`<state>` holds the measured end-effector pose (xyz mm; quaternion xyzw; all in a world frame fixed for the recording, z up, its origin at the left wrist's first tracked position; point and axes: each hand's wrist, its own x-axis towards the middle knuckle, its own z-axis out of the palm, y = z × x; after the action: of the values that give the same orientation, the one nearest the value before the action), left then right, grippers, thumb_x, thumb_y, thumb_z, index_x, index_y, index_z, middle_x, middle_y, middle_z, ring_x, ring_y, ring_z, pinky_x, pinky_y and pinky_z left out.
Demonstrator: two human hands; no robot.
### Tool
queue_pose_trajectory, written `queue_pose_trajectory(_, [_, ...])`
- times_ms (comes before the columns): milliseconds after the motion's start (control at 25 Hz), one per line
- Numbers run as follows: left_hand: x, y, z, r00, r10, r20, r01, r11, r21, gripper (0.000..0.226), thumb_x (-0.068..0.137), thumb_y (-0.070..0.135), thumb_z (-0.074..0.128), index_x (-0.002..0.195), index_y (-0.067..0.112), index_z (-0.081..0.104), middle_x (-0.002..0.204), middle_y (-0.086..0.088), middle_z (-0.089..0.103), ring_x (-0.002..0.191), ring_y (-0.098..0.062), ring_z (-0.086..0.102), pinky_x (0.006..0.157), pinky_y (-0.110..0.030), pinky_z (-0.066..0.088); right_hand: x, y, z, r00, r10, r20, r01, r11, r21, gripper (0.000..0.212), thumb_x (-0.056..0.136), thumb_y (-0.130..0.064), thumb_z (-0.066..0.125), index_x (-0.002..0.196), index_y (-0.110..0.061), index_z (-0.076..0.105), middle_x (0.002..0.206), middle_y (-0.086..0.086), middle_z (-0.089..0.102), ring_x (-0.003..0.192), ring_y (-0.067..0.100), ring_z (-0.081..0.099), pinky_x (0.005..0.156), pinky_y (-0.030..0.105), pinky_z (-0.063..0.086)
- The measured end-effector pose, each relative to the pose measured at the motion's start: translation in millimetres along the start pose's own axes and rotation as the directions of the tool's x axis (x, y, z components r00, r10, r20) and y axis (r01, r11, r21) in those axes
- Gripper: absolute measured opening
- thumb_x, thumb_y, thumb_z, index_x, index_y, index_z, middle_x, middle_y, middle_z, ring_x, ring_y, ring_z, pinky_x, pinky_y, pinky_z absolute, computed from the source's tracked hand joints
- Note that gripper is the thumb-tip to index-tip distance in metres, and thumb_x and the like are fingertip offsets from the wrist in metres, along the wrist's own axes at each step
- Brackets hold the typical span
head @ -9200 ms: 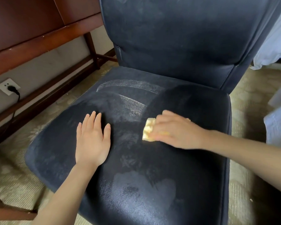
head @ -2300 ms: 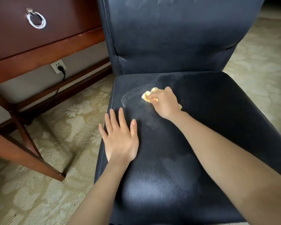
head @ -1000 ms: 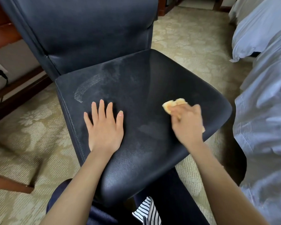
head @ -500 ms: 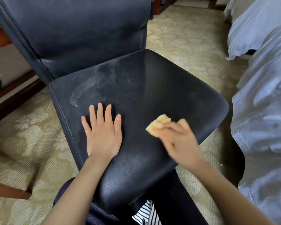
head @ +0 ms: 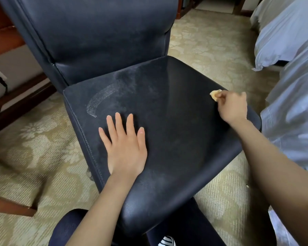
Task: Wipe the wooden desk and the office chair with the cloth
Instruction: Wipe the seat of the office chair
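Out to the far right edge goes the right hand, well away from where it was rubbing the middle of the seat half a second ago, and the yellow cloth goes with it, bunched in curled fingers so only a corner pokes out. It sits right at the rim of the office chair, just short of the carpet. Left hand hasn't budged: flat, fingers spread, palm pressing the seat near the front left, holding nothing. Now, the risk as I see it: that pale dusty arc on the back left of the seat is untouched, and sweeping along the right edge could leave it missed. One stroke too far and the cloth slips off the rim, or a hard push turns the chair under that bracing palm.
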<state>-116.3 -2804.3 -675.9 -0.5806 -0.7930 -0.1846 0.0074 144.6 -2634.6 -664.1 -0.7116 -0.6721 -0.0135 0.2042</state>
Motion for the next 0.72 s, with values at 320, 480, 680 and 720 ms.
queue_pose_trajectory(320, [-9,-4,-7,0.999,0.014,-0.029,-0.010,0.989,0.149,0.066,0.092,0.047,-0.007,0.152,0.021,0.005,0.159,-0.009,-0.006,0.144,-0.029,-0.019,0.110,-0.060,-0.013,-4,-160,23,0.904,-0.341,0.257,0.355,0.935,-0.007,0.039,0.093,-0.008,0.040,0.129,-0.015,0.053,0.125,0.006,0.053,0.114,0.029,0.041,0.091,0.040,0.039])
queue_pose_trajectory(480, [2,-16,-10,0.991,-0.126,-0.042,0.129,0.990,0.058,0.065,0.092,0.046,0.003,0.152,0.020,0.008,0.159,-0.007,-0.007,0.143,-0.027,-0.021,0.110,-0.062,-0.012,-34,-202,23,0.719,-0.634,0.285,0.637,0.765,0.093,0.040,0.094,-0.009,0.046,0.133,-0.020,0.052,0.128,0.005,0.053,0.110,0.023,0.046,0.091,0.035,0.042])
queue_pose_trajectory(680, [4,-22,-9,0.980,-0.181,-0.088,0.169,0.977,-0.126,0.065,0.091,0.047,0.006,0.151,0.022,0.009,0.160,-0.004,-0.004,0.145,-0.021,-0.017,0.113,-0.058,-0.009,-42,-192,-9,0.503,-0.762,0.407,0.492,0.640,0.590,0.033,0.091,-0.017,0.060,0.121,-0.029,0.062,0.127,-0.009,0.058,0.117,0.010,0.051,0.094,0.021,0.042])
queue_pose_trajectory(720, [3,-24,-9,0.978,-0.179,-0.109,0.161,0.975,-0.155,0.064,0.092,0.047,0.005,0.151,0.023,0.008,0.160,-0.003,-0.002,0.145,-0.020,-0.016,0.113,-0.056,-0.010,-41,-188,-16,0.501,-0.758,0.418,0.354,0.620,0.700,0.028,0.089,-0.019,0.063,0.114,-0.031,0.064,0.119,-0.013,0.060,0.112,0.005,0.054,0.089,0.018,0.044])
